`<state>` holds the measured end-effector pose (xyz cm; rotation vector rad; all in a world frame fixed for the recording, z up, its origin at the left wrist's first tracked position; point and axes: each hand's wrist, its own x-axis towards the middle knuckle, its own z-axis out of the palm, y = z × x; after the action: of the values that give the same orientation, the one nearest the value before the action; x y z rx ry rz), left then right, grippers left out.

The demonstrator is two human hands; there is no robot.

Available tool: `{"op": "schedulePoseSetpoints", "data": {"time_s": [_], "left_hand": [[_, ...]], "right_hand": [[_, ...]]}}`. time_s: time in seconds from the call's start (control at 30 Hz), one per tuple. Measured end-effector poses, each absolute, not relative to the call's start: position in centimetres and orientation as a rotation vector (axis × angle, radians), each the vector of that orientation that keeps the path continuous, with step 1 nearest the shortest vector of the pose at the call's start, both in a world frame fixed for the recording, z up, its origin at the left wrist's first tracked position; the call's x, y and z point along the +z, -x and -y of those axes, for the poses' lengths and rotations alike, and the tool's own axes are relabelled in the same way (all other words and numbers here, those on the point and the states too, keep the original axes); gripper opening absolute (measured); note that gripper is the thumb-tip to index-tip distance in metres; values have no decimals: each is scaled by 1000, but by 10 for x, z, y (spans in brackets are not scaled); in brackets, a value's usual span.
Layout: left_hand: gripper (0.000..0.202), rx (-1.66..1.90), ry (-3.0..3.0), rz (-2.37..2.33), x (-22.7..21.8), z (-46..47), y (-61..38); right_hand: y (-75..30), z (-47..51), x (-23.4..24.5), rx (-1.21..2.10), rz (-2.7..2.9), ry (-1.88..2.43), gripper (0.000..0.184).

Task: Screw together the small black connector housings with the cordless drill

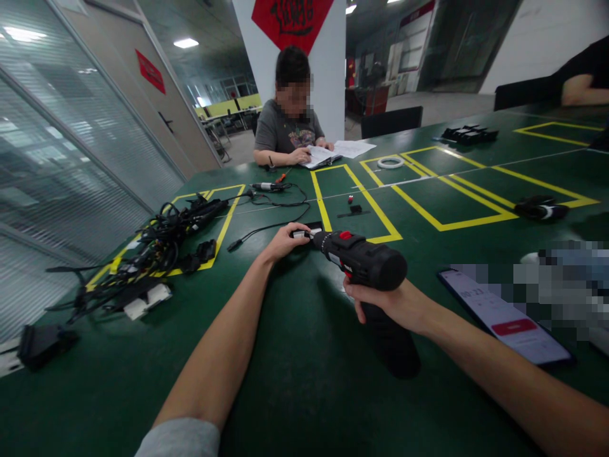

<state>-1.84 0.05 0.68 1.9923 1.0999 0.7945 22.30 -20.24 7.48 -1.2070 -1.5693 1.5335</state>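
A black cordless drill (364,257) with red switches is gripped by my right hand (380,298), its chuck aimed left and away from me. At the chuck's tip lies a small black box-shaped part (311,228) with a pale label, low on the green table (285,368). My left hand (285,241) is closed around the near left side of that part, the fingertips close to the drill bit. Fingers and chuck hide much of the part, so its exact kind cannot be made out.
Tangled black cables (176,235) lie on the left. A phone (509,317) rests at right, near a pixelated item. Yellow tape (442,226) marks rectangles, with a white tape roll (390,162) farther back. Across the table a person (290,120) sits with papers (354,148).
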Motion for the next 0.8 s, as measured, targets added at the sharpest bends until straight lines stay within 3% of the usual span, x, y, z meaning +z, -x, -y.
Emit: {"op": "schedulePoseSetpoints", "data": {"time_s": [0.8], "left_hand": [[34,803,-1958,-1122,9,1,16]], "right_hand": [[-225,201,71,1556,1579,1149,12]]}}
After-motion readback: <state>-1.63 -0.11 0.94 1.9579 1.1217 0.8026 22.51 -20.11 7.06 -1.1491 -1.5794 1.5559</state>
